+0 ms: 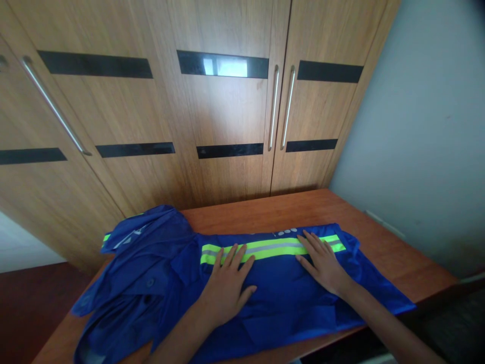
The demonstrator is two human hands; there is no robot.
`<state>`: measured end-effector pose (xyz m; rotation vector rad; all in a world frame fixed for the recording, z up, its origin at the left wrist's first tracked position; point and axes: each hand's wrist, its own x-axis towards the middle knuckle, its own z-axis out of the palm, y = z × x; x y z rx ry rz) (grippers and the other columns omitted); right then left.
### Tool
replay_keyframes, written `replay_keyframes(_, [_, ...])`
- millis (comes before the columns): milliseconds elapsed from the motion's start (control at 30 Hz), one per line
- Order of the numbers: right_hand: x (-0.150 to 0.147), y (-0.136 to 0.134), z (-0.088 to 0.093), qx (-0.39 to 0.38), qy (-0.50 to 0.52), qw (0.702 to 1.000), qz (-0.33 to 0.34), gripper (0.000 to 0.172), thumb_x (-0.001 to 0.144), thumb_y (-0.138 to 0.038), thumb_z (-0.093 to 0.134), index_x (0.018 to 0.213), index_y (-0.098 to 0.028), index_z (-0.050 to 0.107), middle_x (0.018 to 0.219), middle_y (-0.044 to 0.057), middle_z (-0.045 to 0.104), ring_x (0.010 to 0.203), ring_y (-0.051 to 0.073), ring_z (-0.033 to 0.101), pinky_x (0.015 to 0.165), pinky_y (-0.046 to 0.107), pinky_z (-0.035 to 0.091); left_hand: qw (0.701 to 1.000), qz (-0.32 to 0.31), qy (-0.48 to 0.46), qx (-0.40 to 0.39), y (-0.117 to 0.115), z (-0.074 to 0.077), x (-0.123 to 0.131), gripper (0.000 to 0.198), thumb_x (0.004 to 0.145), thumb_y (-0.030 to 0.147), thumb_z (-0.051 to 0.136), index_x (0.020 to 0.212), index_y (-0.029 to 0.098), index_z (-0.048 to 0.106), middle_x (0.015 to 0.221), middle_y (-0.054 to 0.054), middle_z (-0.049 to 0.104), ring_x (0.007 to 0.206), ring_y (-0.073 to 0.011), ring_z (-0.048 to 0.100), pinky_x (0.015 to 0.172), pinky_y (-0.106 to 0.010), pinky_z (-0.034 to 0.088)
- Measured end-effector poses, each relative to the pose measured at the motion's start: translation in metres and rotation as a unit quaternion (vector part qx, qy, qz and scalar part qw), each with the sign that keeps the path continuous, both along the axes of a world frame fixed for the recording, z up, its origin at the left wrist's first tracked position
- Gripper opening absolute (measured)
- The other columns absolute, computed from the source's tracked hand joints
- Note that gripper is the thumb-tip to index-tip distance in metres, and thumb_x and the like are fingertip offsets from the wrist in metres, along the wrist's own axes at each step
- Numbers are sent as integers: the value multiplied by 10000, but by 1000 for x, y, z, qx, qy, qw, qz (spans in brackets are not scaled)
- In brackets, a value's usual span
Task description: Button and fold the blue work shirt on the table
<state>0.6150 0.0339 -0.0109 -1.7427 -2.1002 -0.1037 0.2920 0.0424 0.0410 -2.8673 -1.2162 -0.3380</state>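
Note:
A blue work jacket [280, 283] lies spread on the wooden table, with a yellow-green and grey reflective band [271, 246] running across it. My left hand [229, 288] rests flat on the cloth, its fingertips on the left part of the band. Farther right, my right hand [321, 260] also lies flat, fingers spread over the band. Both hands are open and grip nothing. Bunched blue cloth [140, 273] with a button and a bit of yellow-green trim lies in folds at the left; whether it is part of the same garment I cannot tell.
Behind the table [242, 215] stands a wooden wardrobe [227, 111] with long metal handles and dark strips. A pale wall [420, 136] rises on the right. Dark reddish floor [34, 303] shows at the lower left, and a dark area lies past the table's front right edge.

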Motion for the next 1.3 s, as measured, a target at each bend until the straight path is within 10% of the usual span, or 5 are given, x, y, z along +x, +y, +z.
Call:
replay_keyframes(200, [9, 28, -17, -40, -43, 998, 0, 626, 930, -608, 322, 1465, -284, 298, 1518, 89, 332, 1402, 322, 250, 1094, 611, 185, 1000, 17, 13, 11, 11, -24, 7, 594, 921, 505, 418, 1464, 300, 295, 1543, -110, 288, 1405, -351, 250, 1110, -619, 177])
replay_keyframes(433, [24, 52, -9, -58, -50, 997, -4, 616, 935, -589, 328, 1448, -249, 347, 1495, 91, 377, 1411, 310, 228, 1110, 579, 195, 999, 43, 9, -2, 20, -13, 26, 576, 895, 474, 481, 1419, 253, 391, 1521, -137, 326, 1396, -373, 260, 1107, -635, 176])
replay_keyframes(733, [-26, -12, 22, -58, -37, 993, 101, 572, 956, -491, 372, 1488, -330, 238, 1561, 33, 225, 1421, 289, 209, 1127, 543, 209, 992, -91, -33, -86, -27, 6, 41, 649, 905, 511, 447, 1485, 308, 237, 1569, -60, 217, 1435, -317, 173, 1148, -589, 161])
replay_keyframes(1033, [8, -22, 9, -110, -18, 988, 106, 556, 942, -513, 400, 1455, -309, 335, 1527, 47, 317, 1386, 287, 306, 1118, 520, 270, 988, -92, -11, -128, -33, -3, 31, 641, 892, 525, 466, 1469, 317, 279, 1569, -61, 217, 1426, -316, 210, 1128, -575, 226])
replay_keyframes(1300, [42, 51, 16, -26, 49, 998, 26, 539, 953, -497, 325, 1371, -181, 456, 1413, 126, 480, 1324, 277, 411, 1101, 477, 327, 992, 120, 18, 32, 39, 19, -2, 452, 928, 330, 415, 1339, 162, 503, 1466, -158, 418, 1367, -330, 341, 1113, -571, 225])
